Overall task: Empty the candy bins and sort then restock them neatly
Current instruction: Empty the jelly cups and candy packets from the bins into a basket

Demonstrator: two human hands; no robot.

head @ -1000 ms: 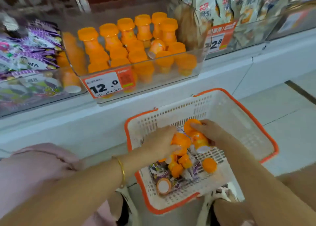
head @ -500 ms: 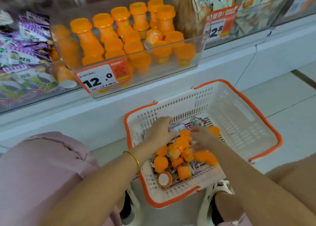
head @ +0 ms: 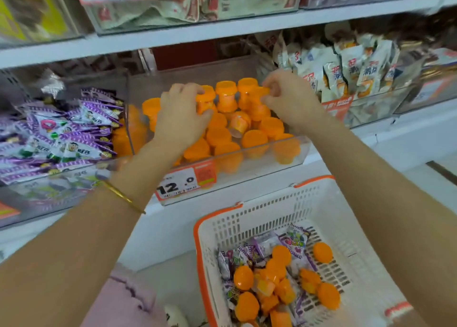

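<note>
Both hands are up in the clear bin (head: 291, 153) on the shelf: left hand (head: 180, 119) wrapped around an orange jelly cup (head: 205, 101), right hand (head: 289, 96) pinching another cup (head: 257, 96). More cups sit in the white basket (head: 346, 218) below.

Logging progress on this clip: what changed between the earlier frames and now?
Both hands rose from the basket to the clear bin; the left hand and right hand now set orange jelly cups onto the stacks. The price tag remains in place.

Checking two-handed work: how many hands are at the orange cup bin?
2: left hand grips a stacked cup mid-bin; right hand pinches the rear cup.
</note>
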